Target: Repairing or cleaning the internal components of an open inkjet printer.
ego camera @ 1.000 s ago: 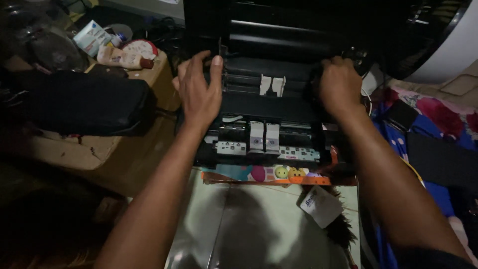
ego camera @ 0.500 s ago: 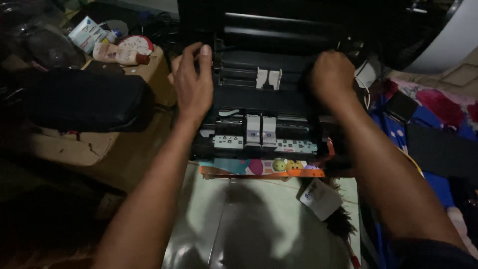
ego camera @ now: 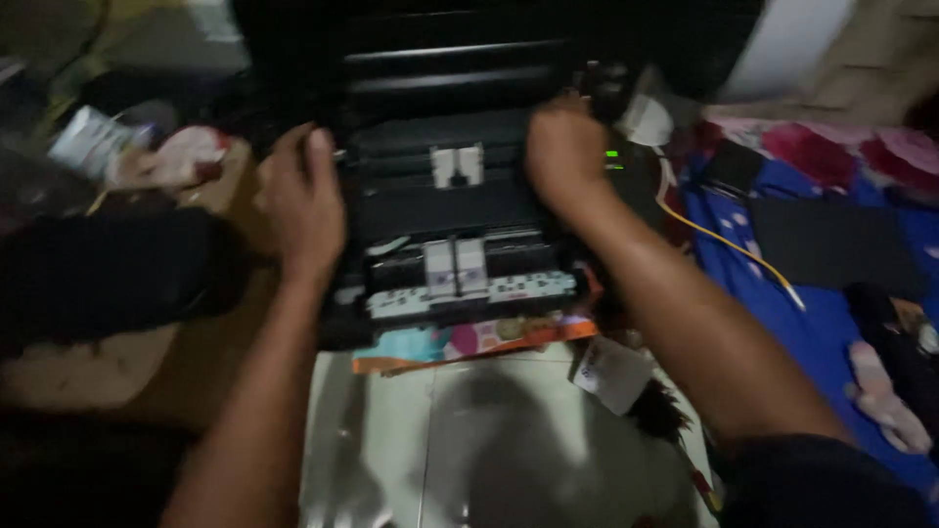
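Both hands shifted rearward, left hand and right hand gripping printer sides

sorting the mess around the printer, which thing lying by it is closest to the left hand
The crumpled white-and-red wrapper, just outside the left hand; the white packet lies farther left.

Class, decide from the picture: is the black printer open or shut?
Open. The printer shows its inner cartridge bay, with the left hand and right hand gripping either side of the raised section.
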